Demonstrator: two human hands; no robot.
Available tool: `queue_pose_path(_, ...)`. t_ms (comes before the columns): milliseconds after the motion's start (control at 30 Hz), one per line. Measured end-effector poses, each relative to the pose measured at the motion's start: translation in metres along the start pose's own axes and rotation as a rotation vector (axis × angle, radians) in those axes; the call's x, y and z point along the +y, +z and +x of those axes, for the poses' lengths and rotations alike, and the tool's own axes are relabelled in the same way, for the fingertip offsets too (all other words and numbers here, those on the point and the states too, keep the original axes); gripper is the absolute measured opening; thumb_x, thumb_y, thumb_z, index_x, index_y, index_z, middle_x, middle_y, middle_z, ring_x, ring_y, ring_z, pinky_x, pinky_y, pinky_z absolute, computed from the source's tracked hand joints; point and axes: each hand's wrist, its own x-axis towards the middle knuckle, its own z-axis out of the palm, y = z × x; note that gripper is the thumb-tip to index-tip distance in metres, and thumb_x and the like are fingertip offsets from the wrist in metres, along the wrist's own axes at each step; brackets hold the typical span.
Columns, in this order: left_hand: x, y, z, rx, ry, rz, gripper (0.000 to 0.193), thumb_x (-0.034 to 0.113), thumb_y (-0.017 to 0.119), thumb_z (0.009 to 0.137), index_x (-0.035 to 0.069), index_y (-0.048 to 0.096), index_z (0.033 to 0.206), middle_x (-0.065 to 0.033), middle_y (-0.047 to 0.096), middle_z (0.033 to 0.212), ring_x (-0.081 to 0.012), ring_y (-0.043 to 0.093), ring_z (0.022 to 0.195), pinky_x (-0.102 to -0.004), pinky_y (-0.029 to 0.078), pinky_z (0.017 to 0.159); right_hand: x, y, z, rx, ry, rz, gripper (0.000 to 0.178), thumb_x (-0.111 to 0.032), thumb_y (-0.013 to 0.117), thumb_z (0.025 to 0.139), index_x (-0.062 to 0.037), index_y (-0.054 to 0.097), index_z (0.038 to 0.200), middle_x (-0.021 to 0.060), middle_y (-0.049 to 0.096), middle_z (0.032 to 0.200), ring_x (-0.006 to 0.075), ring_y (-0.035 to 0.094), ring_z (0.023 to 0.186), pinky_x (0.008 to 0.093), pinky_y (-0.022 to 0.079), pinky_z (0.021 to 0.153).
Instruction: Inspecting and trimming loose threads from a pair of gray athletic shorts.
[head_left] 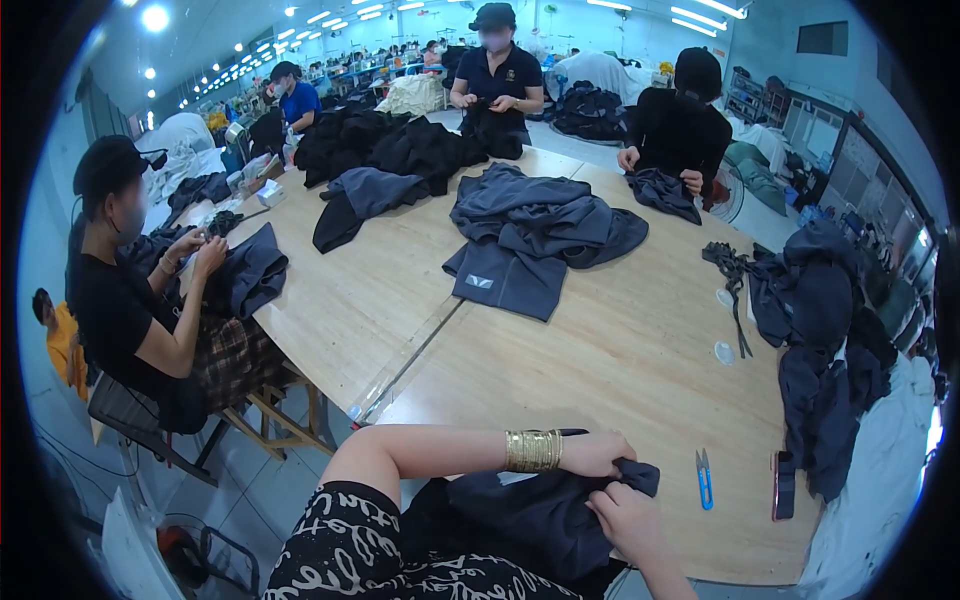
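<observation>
A dark grey garment [540, 510] lies across my lap and over the near table edge. Gold bangles [533, 451] circle my left wrist, and my left hand [598, 456] is closed on a bunched part of the cloth. Close by, my right hand [630, 518] pinches the same piece, its fingers gathered at the fold. Whether a small item sits between the fingertips cannot be made out. On the table to the right rest blue-handled thread snips [705, 480] and a phone [783, 486], both apart from my hands.
A pale wooden table [580, 380] with a seam bears a grey garment pile [540, 225] and black garments [385, 150]. More grey garments [815, 300] hang over its right edge, beside dark cords [728, 265]. Co-workers handle cloth at the left, far side and far right.
</observation>
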Motion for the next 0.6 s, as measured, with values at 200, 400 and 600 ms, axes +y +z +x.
queue_pose_path(200, 0.017, -0.009, -0.005, 0.077, -0.030, 0.406, 0.023, 0.020, 0.065, 0.075, 0.000, 0.058, 0.081, -0.0225, 0.061, 0.082, -0.0338, 0.060, 0.084, -0.0409, 0.048, 0.074, 0.017, -0.003, 0.013, 0.010, -0.008, 0.113, 0.015, -0.020, 0.061, 0.081, -0.0080, 0.053, 0.081, 0.0055, 0.055, 0.067, 0.0211, 0.057, 0.062, 0.0326, 0.045, 0.056)
queue_pose_path(400, 0.006, -0.011, -0.007, 0.065, -0.242, 0.116, 0.021, 0.014, 0.064, 0.075, -0.004, 0.061, 0.085, -0.0226, 0.062, 0.080, -0.0343, 0.062, 0.077, -0.0383, 0.050, 0.067, 0.028, 0.001, 0.010, -0.121, 0.134, 0.141, 0.016, -0.022, 0.062, 0.081, -0.0074, 0.055, 0.080, 0.0091, 0.057, 0.063, 0.0256, 0.059, 0.058, 0.0365, 0.045, 0.053)
queue_pose_path(600, -0.006, 0.007, -0.021, 0.028, -0.400, -0.748, 0.019, 0.005, 0.057, 0.080, -0.006, 0.057, 0.095, -0.0228, 0.061, 0.082, -0.0352, 0.061, 0.077, -0.0383, 0.049, 0.068, 0.034, -0.006, 0.009, -0.230, 0.240, 0.298, 0.016, -0.021, 0.061, 0.081, -0.0072, 0.054, 0.085, 0.0117, 0.060, 0.067, 0.0293, 0.061, 0.065, 0.0393, 0.046, 0.056)
